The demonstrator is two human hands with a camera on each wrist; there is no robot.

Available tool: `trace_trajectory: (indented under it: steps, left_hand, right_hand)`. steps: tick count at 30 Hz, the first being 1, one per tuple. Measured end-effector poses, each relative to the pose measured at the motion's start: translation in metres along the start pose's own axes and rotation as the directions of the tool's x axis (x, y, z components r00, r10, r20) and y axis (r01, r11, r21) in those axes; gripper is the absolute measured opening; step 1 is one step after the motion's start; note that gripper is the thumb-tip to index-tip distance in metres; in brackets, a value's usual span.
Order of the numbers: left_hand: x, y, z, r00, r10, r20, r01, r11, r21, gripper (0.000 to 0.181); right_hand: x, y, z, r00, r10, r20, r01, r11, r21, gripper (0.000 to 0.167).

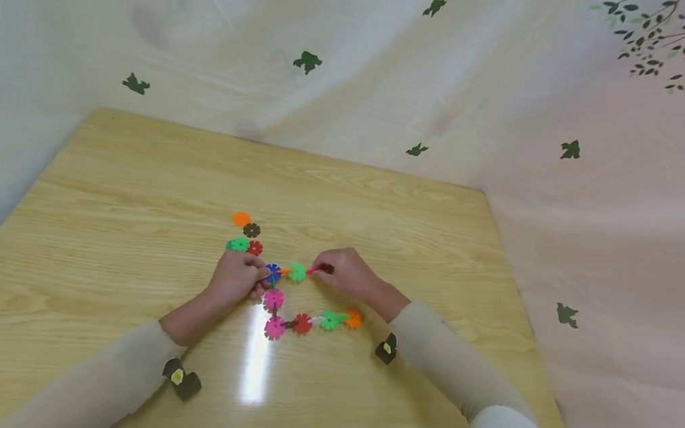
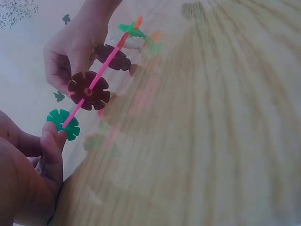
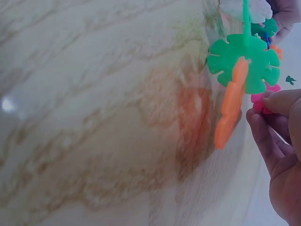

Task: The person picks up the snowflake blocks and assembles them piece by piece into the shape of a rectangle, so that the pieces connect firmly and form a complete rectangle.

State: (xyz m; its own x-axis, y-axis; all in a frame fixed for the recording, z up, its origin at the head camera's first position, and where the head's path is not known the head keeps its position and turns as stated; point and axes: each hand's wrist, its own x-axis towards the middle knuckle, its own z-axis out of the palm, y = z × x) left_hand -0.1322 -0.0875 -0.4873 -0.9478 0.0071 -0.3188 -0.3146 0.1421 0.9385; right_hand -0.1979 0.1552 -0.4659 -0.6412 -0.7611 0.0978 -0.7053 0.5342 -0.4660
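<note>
Slotted plastic discs are joined in a bent chain over the table. My left hand [image 1: 238, 276] pinches the chain at its corner, by a blue slotted disc [image 1: 273, 272] and a green one [image 2: 69, 131]. An orange disc [image 1: 284, 272] and a light green disc [image 1: 297, 272] stretch from there toward my right hand [image 1: 346, 271]. That hand pinches a pink slotted disc [image 3: 259, 102] at the chain's upper end; whether the pink disc is joined cannot be told. Pink, brown, red, white and green discs run down and rightward to an orange end disc [image 1: 353, 320].
Loose discs lie beyond my left hand: an orange one [image 1: 241, 219], a brown one [image 1: 252, 230], a red one [image 1: 255, 248] and green ones [image 1: 238, 244]. The wooden table [image 1: 138, 176] meets a pale leaf-patterned curtain [image 1: 359, 93] at the back and right.
</note>
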Motion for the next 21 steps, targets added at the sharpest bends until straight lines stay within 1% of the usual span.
trace_trajectory:
  steps: [8, 14, 18, 21]
  left_hand:
    - [-0.002, 0.0013, 0.0008, 1.0, 0.01, 0.008, -0.01, 1.0, -0.005, 0.012]
    - [-0.0018, -0.0006, -0.0002, 1.0, 0.02, 0.013, -0.02, 1.0, -0.008, 0.014]
    - [0.0, -0.0021, -0.0001, 1.0, 0.023, 0.006, -0.023, 1.0, -0.001, 0.013]
    - [0.0005, -0.0022, 0.0007, 1.0, 0.02, 0.0, -0.02, 1.0, -0.001, 0.013]
  right_hand:
    - [-0.0025, -0.0015, 0.0027, 1.0, 0.026, 0.016, -0.026, 1.0, -0.007, 0.006]
    - [-0.0019, -0.0066, 0.0032, 0.998, 0.048, 0.032, -0.048, 0.999, 0.015, 0.006]
    - [-0.0007, -0.0058, 0.0049, 0.999, 0.038, 0.031, -0.039, 0.999, 0.009, 0.004]
    - [-0.0005, -0.0061, 0.0048, 0.999, 0.02, 0.035, -0.02, 1.0, -0.019, 0.004]
